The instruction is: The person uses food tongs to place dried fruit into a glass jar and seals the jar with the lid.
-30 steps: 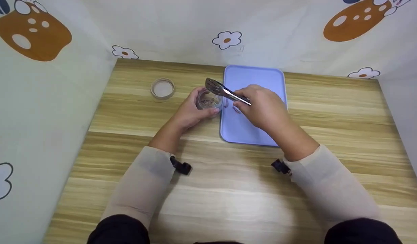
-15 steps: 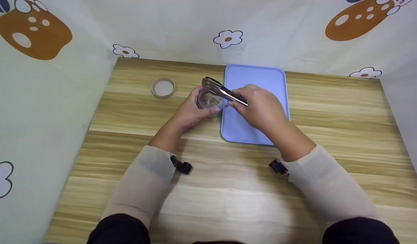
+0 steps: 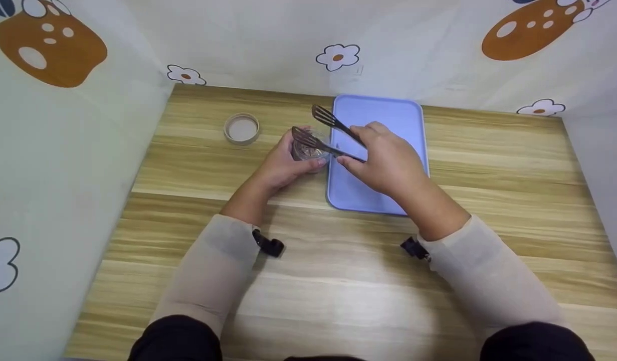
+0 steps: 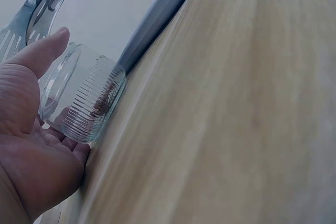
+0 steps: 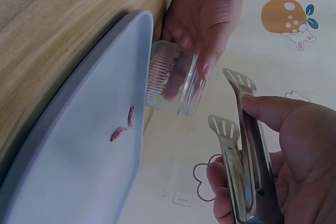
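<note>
My left hand (image 3: 280, 168) is wrapped around a small clear ribbed glass jar (image 4: 84, 90), which stands upright on the table beside the tray's left edge. A few small brown bits (image 4: 102, 100) lie at the jar's bottom. With my right hand (image 3: 392, 158) I hold metal tongs (image 5: 249, 156) with slotted ends. The tongs' two arms are spread, nothing is between them, and one slotted end hangs over the jar's mouth. Two small reddish-brown dried pieces (image 5: 119, 134) lie on the blue tray (image 3: 378, 110), best seen in the right wrist view; my right hand covers part of the tray.
A round tan lid (image 3: 241, 129) lies on the wood-grain table (image 3: 328, 281) to the left of the jar. Patterned cloth walls (image 3: 268, 45) close off the back and both sides of the table.
The tongs, whose ends were close together above the jar, have sprung apart. My right hand has shifted slightly left. My left hand and the jar have stayed in place.
</note>
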A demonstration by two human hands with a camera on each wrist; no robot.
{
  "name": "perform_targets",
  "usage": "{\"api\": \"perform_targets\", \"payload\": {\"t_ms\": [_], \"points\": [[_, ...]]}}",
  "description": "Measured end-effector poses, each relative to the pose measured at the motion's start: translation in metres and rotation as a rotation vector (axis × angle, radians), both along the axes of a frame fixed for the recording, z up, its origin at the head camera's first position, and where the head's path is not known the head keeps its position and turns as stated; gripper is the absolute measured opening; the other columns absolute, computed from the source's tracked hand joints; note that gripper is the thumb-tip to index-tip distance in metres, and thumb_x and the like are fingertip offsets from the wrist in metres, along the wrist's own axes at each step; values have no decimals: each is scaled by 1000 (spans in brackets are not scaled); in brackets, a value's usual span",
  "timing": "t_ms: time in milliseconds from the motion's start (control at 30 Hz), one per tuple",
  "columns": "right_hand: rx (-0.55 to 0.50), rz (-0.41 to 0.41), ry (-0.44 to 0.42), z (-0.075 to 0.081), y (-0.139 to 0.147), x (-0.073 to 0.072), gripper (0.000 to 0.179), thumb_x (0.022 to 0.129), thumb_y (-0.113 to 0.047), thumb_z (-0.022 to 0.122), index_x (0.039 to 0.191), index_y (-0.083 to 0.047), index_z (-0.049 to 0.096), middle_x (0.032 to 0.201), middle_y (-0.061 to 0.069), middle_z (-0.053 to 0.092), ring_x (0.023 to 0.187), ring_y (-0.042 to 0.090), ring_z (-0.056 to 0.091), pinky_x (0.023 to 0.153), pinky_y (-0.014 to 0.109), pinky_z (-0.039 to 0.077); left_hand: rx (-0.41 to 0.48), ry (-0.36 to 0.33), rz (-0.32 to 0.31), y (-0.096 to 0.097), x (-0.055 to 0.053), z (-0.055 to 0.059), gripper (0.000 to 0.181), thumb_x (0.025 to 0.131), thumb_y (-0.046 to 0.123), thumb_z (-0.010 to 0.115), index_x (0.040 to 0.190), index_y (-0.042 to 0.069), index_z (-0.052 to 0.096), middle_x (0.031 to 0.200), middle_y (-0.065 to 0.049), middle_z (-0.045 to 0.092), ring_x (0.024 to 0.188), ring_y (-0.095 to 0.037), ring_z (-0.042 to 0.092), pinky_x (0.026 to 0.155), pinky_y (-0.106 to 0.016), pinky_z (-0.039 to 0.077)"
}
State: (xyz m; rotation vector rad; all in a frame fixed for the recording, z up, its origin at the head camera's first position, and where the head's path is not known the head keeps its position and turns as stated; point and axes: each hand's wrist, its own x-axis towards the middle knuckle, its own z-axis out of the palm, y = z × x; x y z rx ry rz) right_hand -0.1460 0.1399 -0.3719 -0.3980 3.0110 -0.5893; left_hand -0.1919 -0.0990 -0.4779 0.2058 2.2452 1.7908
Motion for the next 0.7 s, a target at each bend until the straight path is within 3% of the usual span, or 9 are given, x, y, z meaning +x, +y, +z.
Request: {"api": "perform_targets", "payload": {"t_ms": [400,700], "points": [[17,-22,-26,1,9,4,72,97,-51,76,154,-11,57,136,9,67,109,28,63,96,52,56,-44,-13,5,-1,-1,1,95,79,43,96,157,28,44,157,1,56,149,-19,47,134,-41,26],[28,-44,-5,-5,24,11,72,97,-53,75,154,-11,57,135,9,67,106,29,63,93,52,55,-19,-19,-2,-1,-1,1,98,79,41,96,159,27,43,160,-2,52,152,-22,44,134,-43,23]]}}
